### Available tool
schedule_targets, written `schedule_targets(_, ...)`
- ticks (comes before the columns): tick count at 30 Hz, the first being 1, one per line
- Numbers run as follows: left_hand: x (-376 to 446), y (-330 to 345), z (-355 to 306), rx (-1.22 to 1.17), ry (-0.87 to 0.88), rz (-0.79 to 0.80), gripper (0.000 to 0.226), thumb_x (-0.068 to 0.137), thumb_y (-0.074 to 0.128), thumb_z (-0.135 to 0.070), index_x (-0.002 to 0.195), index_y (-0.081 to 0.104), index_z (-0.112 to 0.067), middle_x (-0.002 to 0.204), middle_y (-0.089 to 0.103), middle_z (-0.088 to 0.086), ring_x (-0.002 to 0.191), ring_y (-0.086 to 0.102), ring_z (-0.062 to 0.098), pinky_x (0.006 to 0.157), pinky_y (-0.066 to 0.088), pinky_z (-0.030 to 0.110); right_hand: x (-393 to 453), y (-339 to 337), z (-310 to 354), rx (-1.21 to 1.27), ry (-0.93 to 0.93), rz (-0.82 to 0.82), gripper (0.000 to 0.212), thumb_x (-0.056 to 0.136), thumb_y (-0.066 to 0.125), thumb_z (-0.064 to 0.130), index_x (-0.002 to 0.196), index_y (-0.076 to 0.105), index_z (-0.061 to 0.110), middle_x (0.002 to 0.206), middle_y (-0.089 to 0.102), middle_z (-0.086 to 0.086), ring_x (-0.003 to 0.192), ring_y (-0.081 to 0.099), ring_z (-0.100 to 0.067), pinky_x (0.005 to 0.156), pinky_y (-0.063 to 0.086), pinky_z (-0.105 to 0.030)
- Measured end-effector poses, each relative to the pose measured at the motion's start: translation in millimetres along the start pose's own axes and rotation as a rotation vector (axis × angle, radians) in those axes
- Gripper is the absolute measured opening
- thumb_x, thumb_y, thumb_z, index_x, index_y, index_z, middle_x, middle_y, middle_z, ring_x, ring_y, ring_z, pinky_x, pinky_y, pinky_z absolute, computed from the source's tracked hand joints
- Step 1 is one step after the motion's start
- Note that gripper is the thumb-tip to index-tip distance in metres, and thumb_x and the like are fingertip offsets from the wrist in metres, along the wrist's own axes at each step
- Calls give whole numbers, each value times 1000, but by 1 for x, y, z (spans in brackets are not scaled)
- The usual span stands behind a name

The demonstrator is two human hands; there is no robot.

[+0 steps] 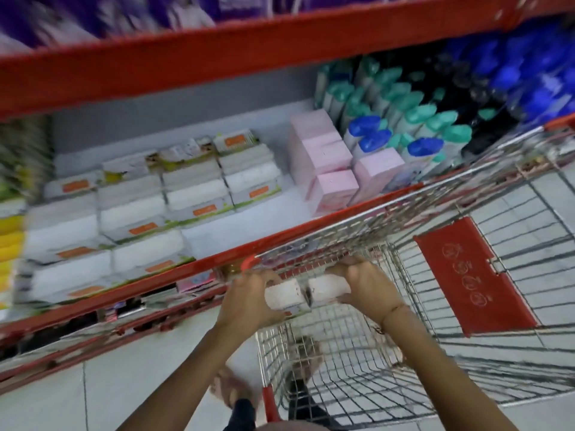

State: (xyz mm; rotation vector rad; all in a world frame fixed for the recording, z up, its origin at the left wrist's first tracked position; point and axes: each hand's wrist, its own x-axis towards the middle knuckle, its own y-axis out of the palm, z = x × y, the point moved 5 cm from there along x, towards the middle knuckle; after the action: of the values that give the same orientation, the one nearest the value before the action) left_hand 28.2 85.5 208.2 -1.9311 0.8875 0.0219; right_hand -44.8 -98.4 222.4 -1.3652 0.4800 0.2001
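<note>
A white wrapped pack [303,292] is held over the near corner of a wire shopping cart [404,353]. My left hand [252,301] grips its left end and my right hand [368,286] grips its right end. The pack looks like two white rolls or pads side by side in clear wrap. The frame is blurred, so its label cannot be read. Stacks of similar white packs with orange labels [137,209] lie on the shelf to the left.
Red metal shelving [193,57] runs along the left and top. Pink boxes [326,163] and bottles with teal and blue caps [401,119] stand on the shelf beside the cart. A red child-seat flap [473,275] hangs in the cart. White floor tiles lie below.
</note>
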Motion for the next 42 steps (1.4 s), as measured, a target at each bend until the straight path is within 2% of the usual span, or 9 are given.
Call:
schedule_targets(5, -10, -60, 3, 19, -8, -154, 60, 58, 85, -39, 112, 62, -28, 112, 65, -5, 105, 53, 15, 85, 44, 28, 5, -57, 31, -7, -60, -81, 59, 78, 71, 34, 132, 50, 29, 130, 56, 1, 120, 52, -18, 99, 46, -31)
schedule_targets(9, -11, -100, 13, 54, -55, -259, 56, 60, 84, -34, 111, 63, -24, 113, 66, -1, 107, 54, 18, 86, 45, 30, 21, -96, 57, 39, -118, -207, 59, 73, 76, 24, 128, 55, 25, 128, 59, -2, 116, 56, -22, 96, 48, -33)
schedule_targets(13, 5, -126, 21, 59, -77, -315, 62, 57, 87, -28, 114, 63, -20, 117, 67, 2, 109, 56, 21, 91, 48, 32, 47, -121, 77, 19, -162, -261, 61, 73, 77, 20, 129, 54, 22, 125, 59, -5, 116, 55, -24, 97, 48, -35)
schedule_targets(18, 36, -138, 22, 139, -96, -301, 68, 61, 86, -32, 122, 59, -19, 122, 65, 3, 113, 56, 22, 94, 48, 33, 79, -127, 83, 14, -176, -282, 61, 71, 79, 18, 127, 57, 24, 122, 60, -7, 113, 57, -26, 96, 50, -36)
schedule_targets(28, 57, -121, 33, 210, -127, -230, 68, 64, 84, -33, 124, 56, -18, 120, 65, 2, 110, 60, 20, 92, 50, 29, 111, -100, 78, -19, -143, -166, 63, 71, 79, 15, 129, 56, 22, 128, 60, -6, 115, 58, -26, 101, 48, -39)
schedule_targets(31, 57, -117, 38, 221, -121, -227, 69, 65, 83, -34, 126, 55, -19, 123, 64, 1, 111, 60, 19, 95, 49, 29, 114, -95, 78, -19, -124, -138, 63, 71, 80, 16, 129, 56, 22, 128, 60, -7, 114, 59, -25, 103, 46, -41)
schedule_targets(37, 49, -112, 42, 136, -42, -235, 68, 68, 82, -27, 129, 53, -17, 132, 57, 5, 121, 52, 22, 105, 43, 32, 106, -95, 85, -31, -150, -163, 67, 75, 74, 10, 135, 48, 21, 131, 57, -9, 118, 55, -25, 103, 47, -36)
schedule_targets(40, 24, -119, 47, -40, 28, -374, 56, 74, 77, -24, 126, 57, -19, 128, 57, 2, 121, 49, 20, 106, 41, 32, 90, -97, 98, 146, -142, -289, 55, 77, 72, 14, 129, 54, 16, 130, 59, -8, 118, 56, -24, 101, 48, -33)
schedule_targets(42, 1, -123, 57, -131, 40, -508, 40, 79, 73, -25, 117, 63, -17, 116, 62, 2, 109, 56, 17, 98, 47, 30, 78, -90, 111, 403, -101, -371, 38, 80, 71, 21, 117, 64, 14, 115, 68, -6, 103, 64, -20, 92, 52, -29)
